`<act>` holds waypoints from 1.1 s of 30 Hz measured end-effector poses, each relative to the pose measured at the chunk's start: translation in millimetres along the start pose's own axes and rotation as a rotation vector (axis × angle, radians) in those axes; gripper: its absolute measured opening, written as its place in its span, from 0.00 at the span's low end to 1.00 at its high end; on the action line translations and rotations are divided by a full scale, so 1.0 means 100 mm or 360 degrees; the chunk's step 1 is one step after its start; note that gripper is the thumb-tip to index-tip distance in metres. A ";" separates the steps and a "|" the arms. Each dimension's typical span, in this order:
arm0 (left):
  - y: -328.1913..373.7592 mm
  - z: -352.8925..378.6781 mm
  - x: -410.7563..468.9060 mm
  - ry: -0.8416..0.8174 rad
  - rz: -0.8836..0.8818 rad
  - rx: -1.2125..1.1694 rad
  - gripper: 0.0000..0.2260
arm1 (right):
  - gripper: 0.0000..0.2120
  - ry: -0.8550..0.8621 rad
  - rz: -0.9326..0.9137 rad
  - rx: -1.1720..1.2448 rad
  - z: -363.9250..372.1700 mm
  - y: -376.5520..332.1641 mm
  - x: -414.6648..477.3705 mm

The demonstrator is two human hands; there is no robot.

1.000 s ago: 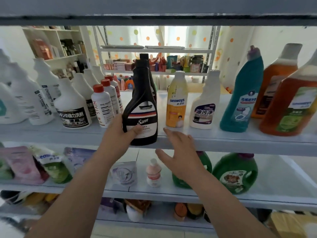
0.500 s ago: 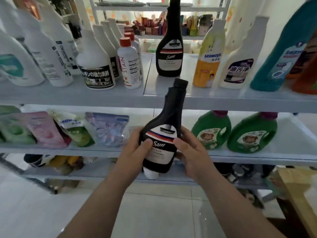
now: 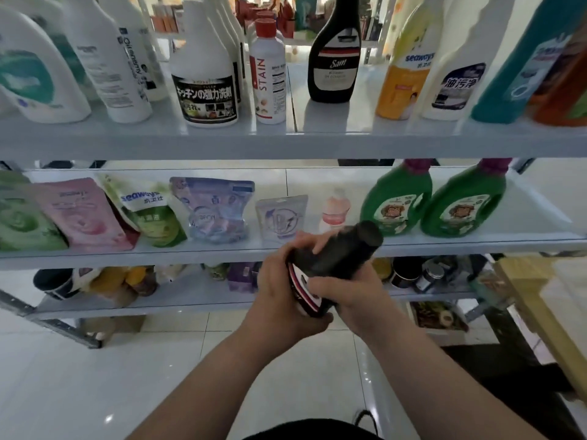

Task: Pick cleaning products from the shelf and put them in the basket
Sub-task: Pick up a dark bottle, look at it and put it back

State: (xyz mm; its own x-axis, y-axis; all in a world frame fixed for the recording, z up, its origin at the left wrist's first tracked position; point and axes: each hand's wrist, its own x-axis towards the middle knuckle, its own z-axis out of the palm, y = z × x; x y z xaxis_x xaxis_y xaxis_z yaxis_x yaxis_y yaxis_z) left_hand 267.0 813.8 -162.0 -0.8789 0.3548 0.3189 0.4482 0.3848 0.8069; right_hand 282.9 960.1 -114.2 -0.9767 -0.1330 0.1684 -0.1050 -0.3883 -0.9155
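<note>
Black plastic bottle w/ red-white label [image 3: 333, 258] held betw. both hands in front of the grey metal shelf [image 3: 286, 144], tilted, cap up-right. Left hand [image 3: 286, 300] wraps base; right hand [image 3: 352, 296] grips body from right.

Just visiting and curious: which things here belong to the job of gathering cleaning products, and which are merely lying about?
Part of the job:
- black bottle, gripped by the left hand and right hand
- shelf products to pick from: Sam bottle, STAIN bottle, green jug

Just lying about:
- wooden table
- tins on the bottom shelf
- floor tiles

No basket is in view.
</note>
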 end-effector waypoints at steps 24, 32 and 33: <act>0.17 0.16 -0.21 -0.0741 -0.1727 -0.2085 0.26 | 0.18 0.0496 0.0717 0.0285 -0.36 0.23 -0.20; 0.30 0.46 0.01 -0.0626 -0.1324 -0.1425 0.35 | 0.27 0.0701 0.0450 -0.0307 -0.76 -0.04 -0.22; 0.33 0.52 0.03 -0.0480 -0.1267 -0.1257 0.33 | 0.26 0.0689 0.0457 -0.0356 -0.82 -0.06 -0.22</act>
State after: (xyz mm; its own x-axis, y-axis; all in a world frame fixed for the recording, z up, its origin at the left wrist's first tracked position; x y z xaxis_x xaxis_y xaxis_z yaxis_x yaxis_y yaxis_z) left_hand 287.8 871.9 -160.8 -0.7439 0.4811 -0.4638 -0.5341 -0.0109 0.8454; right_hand 290.1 1039.8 -142.0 -0.9546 0.1999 -0.2209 0.1852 -0.1826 -0.9656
